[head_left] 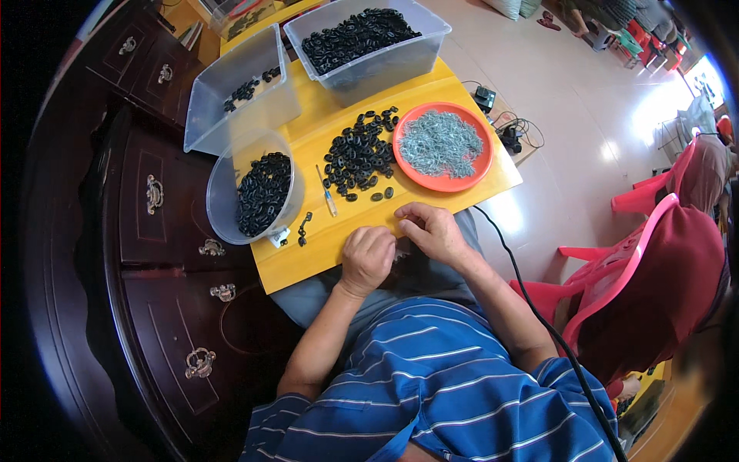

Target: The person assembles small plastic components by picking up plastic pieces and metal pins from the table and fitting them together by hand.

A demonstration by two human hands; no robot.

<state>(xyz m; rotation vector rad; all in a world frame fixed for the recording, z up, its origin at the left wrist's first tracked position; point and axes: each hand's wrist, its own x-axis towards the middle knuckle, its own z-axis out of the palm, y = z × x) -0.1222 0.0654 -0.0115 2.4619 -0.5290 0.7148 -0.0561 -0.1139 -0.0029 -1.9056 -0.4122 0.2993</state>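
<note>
Black parts [360, 154] lie beyond curled hands [368, 259] [433, 232]; what, if anything, they hold is hidden.

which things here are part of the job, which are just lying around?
Likely in the job:
- loose black parts
- small metal pieces on the red plate
- thin tool
- round tub of black parts

Probably just around:
- dark cabinet
- pink chair
- black cable

Whatever the left hand and right hand hold is unclear.

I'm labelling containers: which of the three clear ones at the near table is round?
The tub of black parts nearest the left hand; the sparsely filled bin and fuller bin beyond are rectangular.
</note>
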